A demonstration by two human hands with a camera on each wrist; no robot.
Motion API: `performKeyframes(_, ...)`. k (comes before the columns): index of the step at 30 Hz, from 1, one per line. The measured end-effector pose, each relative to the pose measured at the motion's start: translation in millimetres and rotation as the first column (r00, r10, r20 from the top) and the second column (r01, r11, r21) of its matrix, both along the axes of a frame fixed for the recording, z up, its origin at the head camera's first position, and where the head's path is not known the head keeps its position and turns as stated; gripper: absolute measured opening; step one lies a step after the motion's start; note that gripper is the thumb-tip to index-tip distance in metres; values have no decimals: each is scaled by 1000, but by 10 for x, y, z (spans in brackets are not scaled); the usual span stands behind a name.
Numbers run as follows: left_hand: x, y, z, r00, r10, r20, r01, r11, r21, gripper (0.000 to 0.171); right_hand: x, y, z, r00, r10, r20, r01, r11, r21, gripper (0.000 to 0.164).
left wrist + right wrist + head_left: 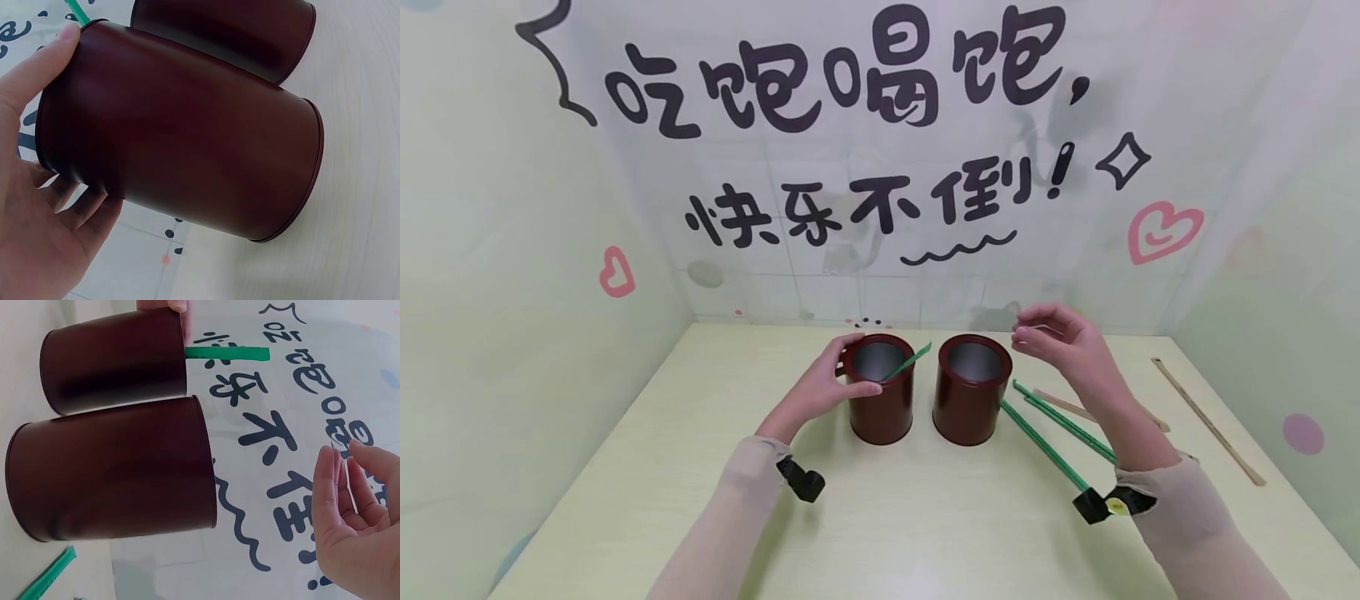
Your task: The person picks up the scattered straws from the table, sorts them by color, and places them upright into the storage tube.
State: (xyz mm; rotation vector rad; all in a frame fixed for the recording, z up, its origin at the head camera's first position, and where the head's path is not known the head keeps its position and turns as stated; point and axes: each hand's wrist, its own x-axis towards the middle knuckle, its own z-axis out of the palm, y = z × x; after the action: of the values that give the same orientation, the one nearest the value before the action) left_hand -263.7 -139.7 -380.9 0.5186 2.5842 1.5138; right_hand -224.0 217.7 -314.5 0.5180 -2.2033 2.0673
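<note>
Two dark red open-topped cylindrical canisters stand side by side: a left canister [882, 412] and a right canister [966, 412]. My left hand [829, 385] holds the left canister near its rim, thumb on the near side and fingers round the far left side. In the left wrist view, the thumb and fingertips press against the wall of that left canister [187, 131]. A flat green stick [916, 360] leans inside it, its end jutting past the rim. My right hand [1063, 337] is raised just right of the right canister's rim, fingers loosely bent with nothing between them.
Several thin green sticks [1048, 448] lie on the table right of the right canister, partly under my right forearm. A light brown stick [1208, 421] lies farther right, another brown stick [1067, 405] nearer. A printed white curtain [850, 283] hangs behind the table.
</note>
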Motion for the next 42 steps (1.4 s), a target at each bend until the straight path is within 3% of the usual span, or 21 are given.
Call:
performKeyframes(15,-16,6,-30,1000,8,13,-8,1000,9,92,100,407,-236,1000,-12,14,13,998,-68,14)
performKeyframes(23,-27,20,-42,1000,10,21,-10,1000,7,93,112,581,-414,997,-2,83,15,989,-150,14)
performKeyframes(42,-23,14,-27,1000,20,18,-20,1000,0,93,117,806,-670,992,35,124,-6,973,-229,18)
